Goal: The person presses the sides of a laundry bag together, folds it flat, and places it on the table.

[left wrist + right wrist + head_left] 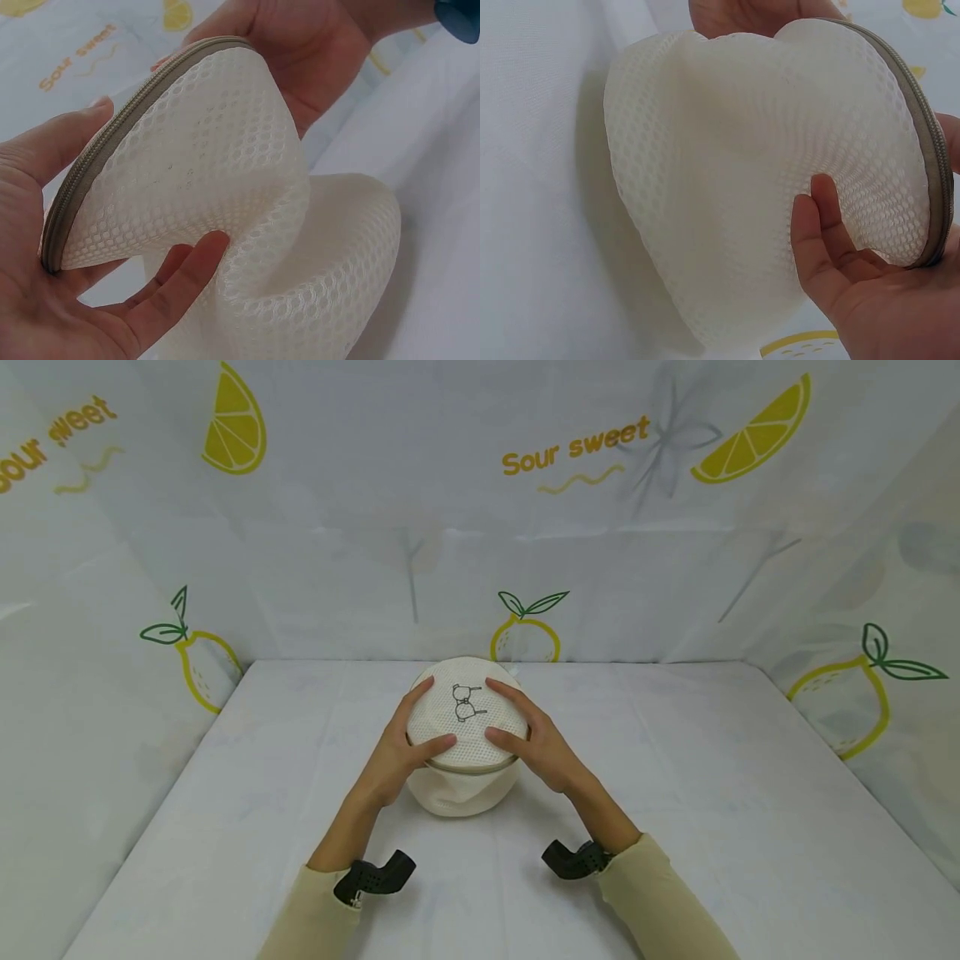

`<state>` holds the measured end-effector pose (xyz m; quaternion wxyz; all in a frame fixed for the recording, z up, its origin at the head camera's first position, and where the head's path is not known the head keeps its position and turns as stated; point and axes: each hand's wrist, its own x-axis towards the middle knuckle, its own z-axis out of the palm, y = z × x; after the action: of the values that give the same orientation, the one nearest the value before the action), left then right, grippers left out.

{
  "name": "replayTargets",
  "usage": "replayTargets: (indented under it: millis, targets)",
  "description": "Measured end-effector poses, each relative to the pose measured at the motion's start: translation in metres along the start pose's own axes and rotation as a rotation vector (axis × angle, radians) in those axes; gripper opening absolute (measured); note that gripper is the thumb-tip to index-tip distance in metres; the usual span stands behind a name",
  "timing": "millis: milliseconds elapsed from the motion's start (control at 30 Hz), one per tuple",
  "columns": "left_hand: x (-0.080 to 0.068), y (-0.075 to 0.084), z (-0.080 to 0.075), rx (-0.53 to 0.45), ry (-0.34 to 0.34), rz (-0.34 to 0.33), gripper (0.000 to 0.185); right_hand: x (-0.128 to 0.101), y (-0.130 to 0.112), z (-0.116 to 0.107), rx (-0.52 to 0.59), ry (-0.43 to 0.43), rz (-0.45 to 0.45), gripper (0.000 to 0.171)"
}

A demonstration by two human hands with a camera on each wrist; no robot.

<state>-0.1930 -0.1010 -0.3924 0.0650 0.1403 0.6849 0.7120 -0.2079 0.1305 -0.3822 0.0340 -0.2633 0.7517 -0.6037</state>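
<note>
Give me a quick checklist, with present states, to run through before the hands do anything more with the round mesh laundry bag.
1. Both hands on the bag: ok. The left hand and the right hand hold the mesh laundry bag from opposite sides, thumbs on its top face.
2. Bag supported: ok. Its base rests on the white table cover.
3. Zipper shut: cannot tell. The stretch of grey zipper in view is closed; the rest is hidden.
4. Bag shape: not ok. The side wall is buckled inward under the lid.
5. Zipper pull located: cannot tell. A small white tab shows at the far rim, too small to identify.
6. Contents: cannot tell. The mesh hides the inside.
</note>
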Motion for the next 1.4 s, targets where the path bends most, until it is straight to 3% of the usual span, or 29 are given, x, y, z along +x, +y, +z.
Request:
replayTargets:
  millis: [633, 1000, 1100, 1267, 1400]
  targets:
    - [0.001, -0.007, -0.001, 0.02, -0.012, 0.044, 0.086, 0.0, 0.005, 0.005, -0.072, 0.049, 0.024, 0.059]
    - [0.002, -0.012, 0.006, -0.013, 0.057, 0.062, 0.074, -0.001, -0.002, 0.006, -0.075, 0.033, 0.047, 0.061]
    - [-0.001, -0.005, 0.009, -0.021, 0.061, 0.058, 0.073, -0.001, -0.002, 0.006, -0.084, 0.033, 0.052, 0.061]
    - [-0.01, 0.014, 0.016, 0.062, 0.095, 0.064, 0.072, 0.0, 0.0, 0.006, -0.091, 0.033, 0.058, 0.063]
    - [-0.006, 0.005, 0.014, 0.089, 0.117, 0.081, 0.071, -0.003, -0.019, 0.008, -0.082, 0.028, 0.073, 0.063]
